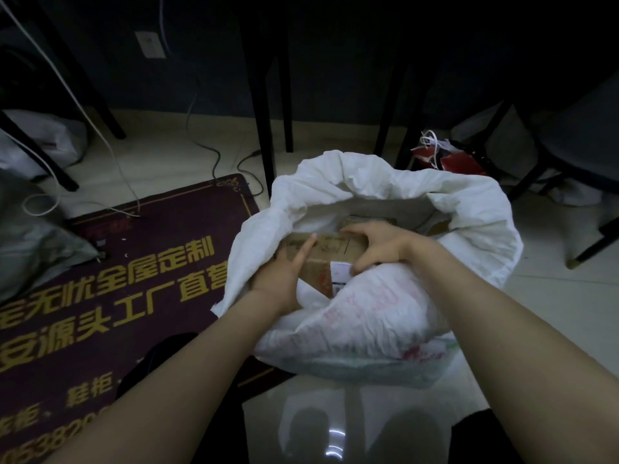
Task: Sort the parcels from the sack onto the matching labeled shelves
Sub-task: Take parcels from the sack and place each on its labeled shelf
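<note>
Now I see both hands down in the mouth of the white sack (452, 209), which stands open on the pale tiled floor (552, 296) with its rim rolled outward. Between them is a brown cardboard parcel (331, 252), lying partly inside the sack with a white label (340, 274) on its near face. The left hand (284, 266) lies flat against the parcel's left end, fingers straight and pressing, the index finger stretched over the top face. The right hand (378, 246) curls round the right end, fingers wrapped over the edge, thumb along the top. Another brown parcel (368, 220) shows just behind, deeper in the sack. Left of the sack lies a dark red mat (134, 279) with gold lettering; cables (214, 152) trail beyond it, near dark furniture legs (264, 112).
</note>
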